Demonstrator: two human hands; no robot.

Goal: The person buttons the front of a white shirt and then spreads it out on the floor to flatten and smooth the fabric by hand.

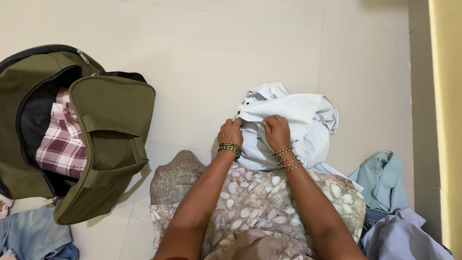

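- Well to the left of both grips, an olive duffel bag lies unzipped on the tiled floor, with a folded maroon-and-white plaid shirt already inside; below it, denim clothes are cut off by the frame edge.
- The left hand closes its grip on the collar edge of a pale blue shirt (fingers curled under, so how firm is hard to tell).
- Just to its right, the right hand pinches the same edge; the shirt lies bunched on the floor against the person's lap, not yet folded by the look of it.
- Further right, a light teal garment and a lavender-grey garment wait loose, the latter partly out of frame.
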